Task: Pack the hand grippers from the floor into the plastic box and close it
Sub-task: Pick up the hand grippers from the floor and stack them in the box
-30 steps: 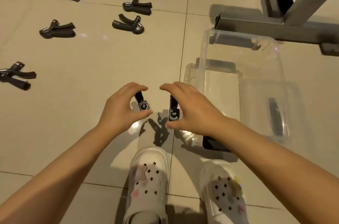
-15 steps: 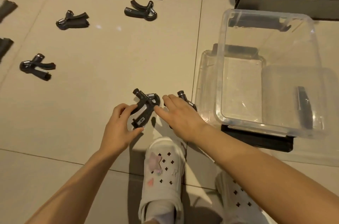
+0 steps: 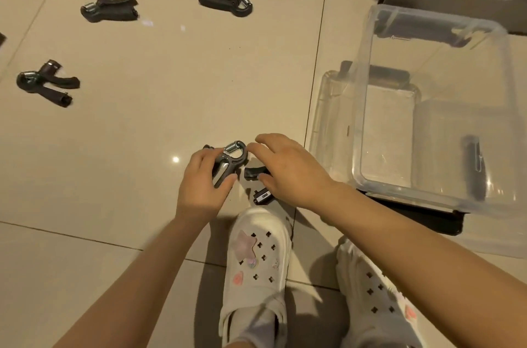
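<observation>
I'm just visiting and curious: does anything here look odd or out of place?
Nothing looks broken or spilled. Black hand grippers lie scattered over the tiled floor while the clear plastic box stands open and looks empty. The left hand and right hand each hold a gripper.

— How many hand grippers are there?
— Six in clear view: one (image 3: 231, 161) in the left hand (image 3: 204, 186), one (image 3: 258, 182) under the right hand (image 3: 288, 171), four loose on the floor (image 3: 171, 85).
— Boxes?
— One clear plastic box (image 3: 433, 108). Also two white clogs (image 3: 256, 262).
</observation>
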{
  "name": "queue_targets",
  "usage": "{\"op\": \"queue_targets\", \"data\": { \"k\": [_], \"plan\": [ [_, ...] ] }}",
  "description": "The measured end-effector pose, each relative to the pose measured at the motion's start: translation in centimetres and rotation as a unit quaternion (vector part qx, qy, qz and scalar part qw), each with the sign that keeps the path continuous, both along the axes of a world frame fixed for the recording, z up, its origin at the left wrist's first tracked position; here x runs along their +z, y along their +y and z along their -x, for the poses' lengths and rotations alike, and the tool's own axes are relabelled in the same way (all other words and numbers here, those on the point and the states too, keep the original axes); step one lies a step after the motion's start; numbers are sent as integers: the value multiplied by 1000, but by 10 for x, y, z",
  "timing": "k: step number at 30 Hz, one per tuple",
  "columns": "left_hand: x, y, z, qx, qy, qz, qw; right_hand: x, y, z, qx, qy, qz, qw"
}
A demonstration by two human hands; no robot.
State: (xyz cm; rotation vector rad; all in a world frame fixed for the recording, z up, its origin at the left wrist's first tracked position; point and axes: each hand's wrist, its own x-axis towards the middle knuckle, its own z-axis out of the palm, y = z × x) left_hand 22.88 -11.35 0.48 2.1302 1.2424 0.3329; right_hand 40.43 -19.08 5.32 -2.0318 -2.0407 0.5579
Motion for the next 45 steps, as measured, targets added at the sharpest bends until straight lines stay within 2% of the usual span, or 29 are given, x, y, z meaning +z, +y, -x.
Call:
{"op": "queue_targets", "data": {
  "k": [2, 4, 6, 9, 12, 15, 18, 26, 31, 35, 39, 42, 45],
  "plan": [
    [20, 2, -25, -15, -40, -16, 999, 16, -8, -8, -57, -32, -95, 993],
    [41, 3, -53, -43, -87, -30, 995, 32, -21, -25, -129, -79, -139, 979],
    [63, 4, -82, -82, -125, -48, 988, 43, -41, -45, -209, -114, -120, 964],
    [85, 2, -127, -174, -144, -91, 970, 41, -76, -63, -294, -104, -9, 950],
    [87, -10, -169, -285, -95, -138, 944, 28, -102, -61, -304, -79, 16, 949],
    [73, -22, -195, -354, 9, -137, 925, 22, -123, -58, -248, -131, -14, 960],
    [61, -24, -198, -361, 35, -117, 925, 22, -145, -61, -213, -142, -12, 967],
    [57, -45, -154, -361, 74, -252, 895, 20, -196, -71, -172, -165, -29, 971],
    [55, -75, -127, -341, 74, -257, 901, 17, -234, -92, -282, -154, -47, 946],
    [55, -89, -126, -372, 70, -261, 888, 12, -251, -121, -377, -118, -36, 918],
    [56, -66, -138, -328, 112, -257, 902, 9, -252, -154, -388, -109, -18, 915],
    [54, -57, -148, -340, 144, -280, 886, 12, -243, -177, -386, -97, 3, 917],
    [51, -67, -163, -336, 147, -286, 885, 14, -235, -196, -399, -71, 5, 914]
  ]
}}
